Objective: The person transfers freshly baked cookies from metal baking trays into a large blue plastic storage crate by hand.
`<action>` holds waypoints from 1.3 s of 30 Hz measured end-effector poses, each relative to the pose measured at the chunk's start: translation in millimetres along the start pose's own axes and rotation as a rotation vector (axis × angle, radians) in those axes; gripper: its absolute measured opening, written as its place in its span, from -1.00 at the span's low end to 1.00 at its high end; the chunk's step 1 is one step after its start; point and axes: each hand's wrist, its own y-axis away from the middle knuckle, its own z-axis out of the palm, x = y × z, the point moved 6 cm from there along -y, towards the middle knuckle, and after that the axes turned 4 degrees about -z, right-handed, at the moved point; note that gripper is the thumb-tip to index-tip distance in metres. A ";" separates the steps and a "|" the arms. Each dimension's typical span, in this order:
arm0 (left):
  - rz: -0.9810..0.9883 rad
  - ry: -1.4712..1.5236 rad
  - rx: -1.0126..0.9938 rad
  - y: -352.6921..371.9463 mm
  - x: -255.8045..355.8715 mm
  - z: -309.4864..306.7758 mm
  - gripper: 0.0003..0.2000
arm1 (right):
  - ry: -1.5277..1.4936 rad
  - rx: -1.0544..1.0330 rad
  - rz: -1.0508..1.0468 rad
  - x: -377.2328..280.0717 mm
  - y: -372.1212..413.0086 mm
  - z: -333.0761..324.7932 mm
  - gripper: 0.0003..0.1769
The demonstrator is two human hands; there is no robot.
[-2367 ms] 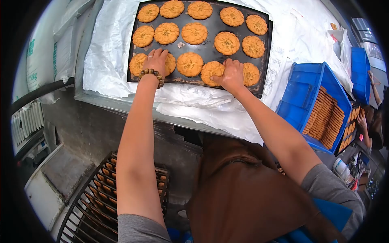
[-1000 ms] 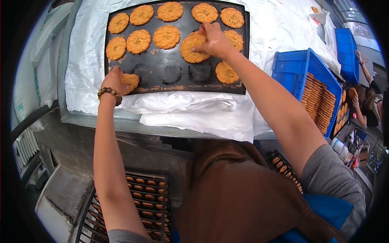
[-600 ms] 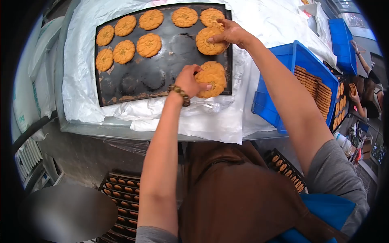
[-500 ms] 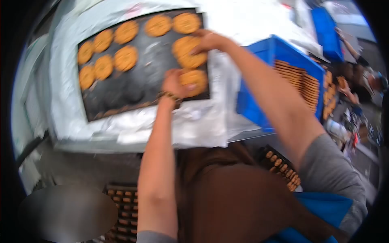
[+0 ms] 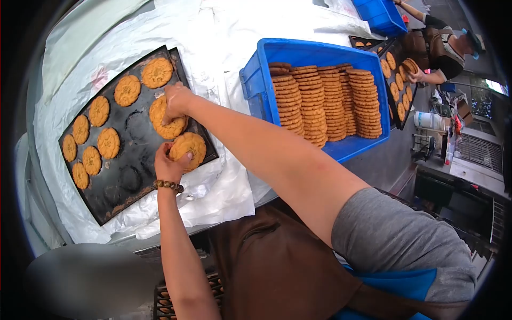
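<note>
Left grip [image 5: 169, 164]: grasping the lower cookie [image 5: 190, 145]; thumb on its face, fingers about its 9 o'clock edge.
Right grip [image 5: 178, 102]: grasping the upper cookie [image 5: 159, 116], thumb pressed on top.
Held cookies: over the black tray [image 5: 114, 186], at its 4 and 2 o'clock respectively; clearance from the tray cannot be told.
Cookies on tray: eight further cookies [image 5: 127, 90], five in the outer row, three in the second.
Tray support: white sheet [image 5: 218, 80] covering the counter [image 5: 146, 244].
Blue crate [image 5: 255, 88]: at the tray's 3 o'clock; contains upright stacks of cookies [image 5: 326, 109].
Co-worker's hand [image 5: 417, 76]: at the crate's 2 o'clock, holding cookies.
Bead bracelet [image 5: 169, 185]: on the left wrist.
</note>
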 end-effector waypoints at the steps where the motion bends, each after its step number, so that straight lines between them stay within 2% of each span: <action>1: -0.056 0.132 -0.027 1.8 -4.9 -1.6 -0.47 | 0.113 -0.068 -0.037 -11.2 5.1 -7.1 0.29; 2: -0.117 0.255 -0.042 6.0 -12.6 -9.2 -0.52 | 0.217 -0.136 -0.087 -20.6 11.0 -13.7 0.26; 3: -0.063 0.037 0.022 16.7 17.0 -23.1 -0.58 | 0.206 -0.091 -0.041 -17.1 11.0 -12.3 0.19; 4: -0.116 0.118 0.046 15.1 -4.2 -25.3 -0.54 | 0.151 -0.128 -0.019 -13.0 7.3 -9.4 0.15; 5: -0.132 0.142 0.072 17.3 -10.7 -33.2 -0.53 | 0.119 -0.015 0.015 -5.0 5.9 -5.8 0.10; 7: -0.151 0.156 0.116 29.8 -6.0 -48.1 -0.52 | 0.082 0.043 -0.014 -9.3 18.8 -13.2 0.14; 8: -0.242 0.284 0.126 36.8 -0.3 -53.8 -0.48 | 0.069 0.040 -0.026 -10.9 23.3 -5.4 0.14; 9: -0.328 0.422 0.130 41.8 -0.8 -56.3 -0.43 | -0.134 0.086 -0.041 -11.0 30.8 -2.2 0.15; 10: -0.328 0.424 0.134 42.8 -4.6 -61.4 -0.43 | -0.330 0.132 -0.054 -11.3 36.4 -0.1 0.17; 12: -0.330 0.446 0.225 41.5 -23.6 -77.7 -0.38 | -0.399 0.190 -0.033 -18.2 44.7 12.0 0.09; 13: -0.338 0.565 0.151 35.9 -46.6 -81.8 -0.33 | -0.399 0.304 -0.047 -19.7 48.7 11.8 0.07; 14: -0.309 0.634 0.144 49.0 -12.0 -87.3 -0.39 | -0.390 0.419 -0.055 -14.9 58.5 8.4 0.06; 15: -0.365 0.717 0.070 50.3 -23.0 -91.6 -0.43 | -0.528 0.423 -0.081 -12.9 70.9 1.9 0.03; 16: -0.309 0.867 -0.011 49.3 -29.9 -93.5 -0.48 | -0.667 0.431 -0.112 -13.3 86.7 -12.9 0.00; 18: -0.303 0.997 -0.065 60.5 -18.8 -101.2 -0.46 | -0.650 0.436 -0.153 -16.9 143.3 -67.4 -0.06; 20: -0.263 1.057 -0.054 77.1 13.5 -104.3 -0.42 | -0.727 0.357 -0.263 -9.1 194.8 -106.1 -0.11; 21: -0.264 1.057 -0.062 83.4 30.9 -100.6 -0.42 | -0.587 0.359 -0.286 -5.2 228.4 -135.8 -0.14; 23: -0.146 1.056 -0.106 99.0 76.5 -89.1 -0.35 | -0.342 0.370 -0.304 21.3 290.3 -181.2 -0.18; 24: -0.151 1.050 -0.115 104.1 102.7 -77.5 -0.35 | -0.232 0.382 -0.302 40.3 316.6 -197.1 -0.19; 26: -0.033 0.926 -0.226 109.5 171.2 -40.7 -0.30 | -0.054 0.374 -0.310 81.9 364.7 -223.5 -0.26; 28: 0.009 0.830 -0.266 112.1 226.1 6.9 -0.31 | 0.080 0.289 -0.293 128.8 402.5 -239.1 -0.31; 32: 0.100 0.531 -0.458 107.3 307.8 119.9 -0.46 | 0.117 0.201 -0.245 222.3 457.4 -230.2 -0.33; 34: 0.238 0.374 -0.476 99.5 327.9 176.4 -0.49 | 0.160 0.078 -0.251 256.7 472.4 -214.5 -0.32; 36: 0.252 0.283 -0.526 101.4 347.6 225.2 -0.49 | 0.137 0.098 -0.259 276.5 483.3 -208.9 -0.34; 39: 0.226 0.276 -0.536 96.8 334.3 297.8 -0.50 | 0.182 0.012 -0.209 302.2 494.0 -194.0 -0.31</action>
